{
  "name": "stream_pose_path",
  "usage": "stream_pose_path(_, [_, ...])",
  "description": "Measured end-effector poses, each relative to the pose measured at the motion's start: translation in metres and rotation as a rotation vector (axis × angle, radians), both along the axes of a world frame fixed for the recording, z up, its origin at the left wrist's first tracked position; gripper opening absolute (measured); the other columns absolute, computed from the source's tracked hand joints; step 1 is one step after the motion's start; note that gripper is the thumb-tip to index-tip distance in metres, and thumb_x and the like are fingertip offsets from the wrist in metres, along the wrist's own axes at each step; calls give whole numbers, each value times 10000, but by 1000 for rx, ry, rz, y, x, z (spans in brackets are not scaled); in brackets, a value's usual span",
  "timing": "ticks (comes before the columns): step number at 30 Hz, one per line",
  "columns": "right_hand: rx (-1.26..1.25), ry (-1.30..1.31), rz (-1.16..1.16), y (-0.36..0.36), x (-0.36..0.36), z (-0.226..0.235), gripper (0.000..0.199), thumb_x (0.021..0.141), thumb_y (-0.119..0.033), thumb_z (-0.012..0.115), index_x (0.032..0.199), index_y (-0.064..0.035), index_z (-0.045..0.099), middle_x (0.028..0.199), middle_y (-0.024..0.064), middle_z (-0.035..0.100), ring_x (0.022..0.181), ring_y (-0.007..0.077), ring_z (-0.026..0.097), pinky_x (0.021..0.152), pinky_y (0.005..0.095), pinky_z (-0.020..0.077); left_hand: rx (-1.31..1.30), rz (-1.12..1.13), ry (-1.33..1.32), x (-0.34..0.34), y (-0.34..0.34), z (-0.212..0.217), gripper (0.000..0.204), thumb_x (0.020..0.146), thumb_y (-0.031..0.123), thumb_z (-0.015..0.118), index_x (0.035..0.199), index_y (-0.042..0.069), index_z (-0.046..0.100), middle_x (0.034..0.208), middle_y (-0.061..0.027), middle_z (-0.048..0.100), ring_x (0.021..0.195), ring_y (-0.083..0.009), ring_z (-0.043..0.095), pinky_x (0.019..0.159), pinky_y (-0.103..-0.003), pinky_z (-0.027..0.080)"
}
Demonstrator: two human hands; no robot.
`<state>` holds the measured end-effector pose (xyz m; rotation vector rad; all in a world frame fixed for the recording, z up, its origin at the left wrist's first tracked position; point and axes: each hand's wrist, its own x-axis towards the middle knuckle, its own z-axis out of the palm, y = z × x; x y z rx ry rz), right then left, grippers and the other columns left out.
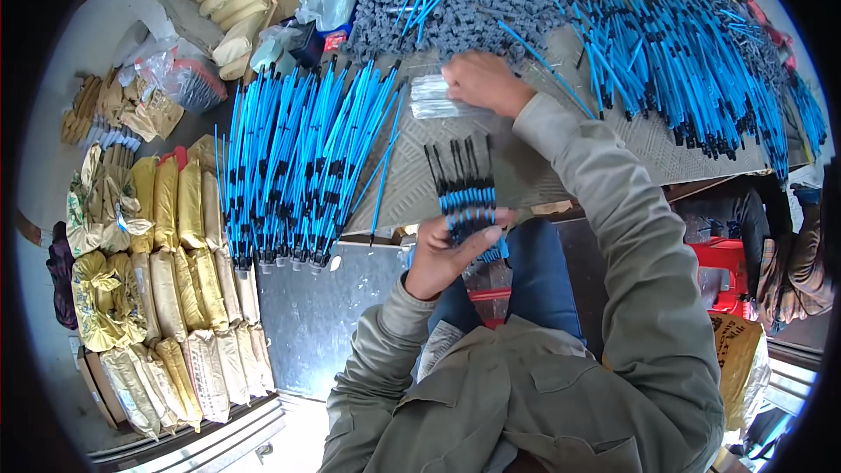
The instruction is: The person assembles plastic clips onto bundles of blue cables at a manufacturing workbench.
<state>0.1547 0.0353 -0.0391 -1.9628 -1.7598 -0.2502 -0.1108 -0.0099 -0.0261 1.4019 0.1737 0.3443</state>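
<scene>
My left hand is wrapped round a small bunch of blue rods with black ends, held above my lap at the table's near edge. The black tips point away from me, slightly fanned, and the lower part is partly covered by my fingers and thumb. Farther out, my right hand reaches over the table to a flat stack of clear plastic sleeves. Its fingers are curled at the stack's right side and look closed on the plastic; the fingertips are partly hidden.
Many more blue rods lie in a spread heap on the left and another on the right. Small grey parts are piled at the back. Wrapped packages stand stacked at far left. A red stool stands at right, beside another person's legs.
</scene>
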Motion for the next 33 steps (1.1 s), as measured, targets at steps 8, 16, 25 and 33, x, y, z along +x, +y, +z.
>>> stream_pose_path(8, [-79, 23, -78, 0, -6, 5, 173, 772, -176, 502, 730, -51, 615, 856, 147, 624, 801, 349, 604, 696, 443, 485, -198, -53, 8, 4, 11, 9, 316, 920, 102, 509, 1204, -37, 510, 1027, -140, 640, 980, -184, 602, 860, -300, 467])
stream_pose_path(16, [386, 998, 271, -95, -63, 51, 9, 871, -2, 513, 870, 5, 508, 977, 103, 563, 760, 137, 585, 623, 253, 464, -203, -30, -13, 3, 4, 9, 329, 951, 150, 450, 1209, -49, 500, 1079, -159, 615, 993, -199, 599, 875, -312, 463])
stream_pose_path(25, [351, 328, 151, -181, -105, 62, 238, 785, 93, 576, 997, -7, 613, 918, 70, 501, 685, 130, 618, 578, 228, 498, -117, -2, -88, 4, 6, 7, 362, 927, 197, 491, 1193, -47, 521, 1162, -155, 576, 1057, -233, 566, 940, -362, 417])
stream_pose_path(33, [359, 491, 167, -183, -110, 52, 347, 731, 132, 587, 1037, -22, 644, 857, 64, 446, 735, 168, 664, 610, 237, 537, -62, 48, -145, 5, 3, 3, 373, 878, 193, 567, 1172, -34, 545, 1166, -170, 574, 1100, -224, 532, 980, -372, 374])
